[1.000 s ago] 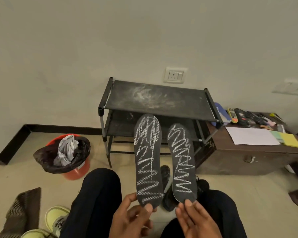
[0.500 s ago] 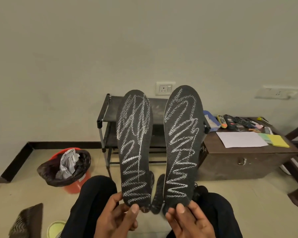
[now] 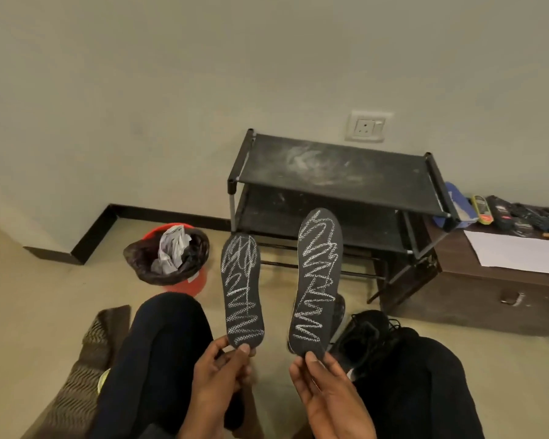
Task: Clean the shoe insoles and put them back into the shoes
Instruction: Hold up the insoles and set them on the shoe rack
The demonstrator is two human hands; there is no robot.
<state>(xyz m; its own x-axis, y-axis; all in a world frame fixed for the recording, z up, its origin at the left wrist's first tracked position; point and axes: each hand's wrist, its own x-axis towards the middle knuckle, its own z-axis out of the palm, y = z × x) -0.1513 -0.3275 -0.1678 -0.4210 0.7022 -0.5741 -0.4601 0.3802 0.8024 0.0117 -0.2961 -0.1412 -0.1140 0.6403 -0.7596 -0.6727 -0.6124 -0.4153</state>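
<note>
Plain pale wall (image 3: 171, 90) fills the upper half of the head view, with a dark skirting strip along its foot and a white socket plate (image 3: 367, 126) set into it. Beige floor tiles (image 3: 29, 296) spread below, smooth and matte.

A black two-tier shoe rack (image 3: 330, 172) stands against the wall, its flat top shelf smeared with pale dusty streaks and its thin tube legs dark. Left of it sits a round red bin (image 3: 184, 282) lined with a shiny black bag that holds crumpled pale paper. Right of the rack is a low brown wooden worktop (image 3: 476, 299) with a metal latch on its front; a white sheet of paper (image 3: 517, 253) lies flat on it, with a row of small dark gadgets behind.

The left hand (image 3: 217, 378) pinches the heel end of the left insole (image 3: 242, 289) between thumb and fingers, holding it upright. The right hand (image 3: 325, 394) grips the heel end of the right insole (image 3: 319, 280) the same way, thumb pressed on the front face. Both insoles are long, rounded, dark grey foam-like slabs scribbled over with white zigzag marks, and they stand side by side with a gap between them, the right one reaching higher.

A black mesh shoe (image 3: 366, 335) with loose laces rests on the floor just behind the right insole's lower end, between the person's dark-trousered knees (image 3: 159, 343). A brown ribbed mat (image 3: 86, 369) lies at the lower left.
</note>
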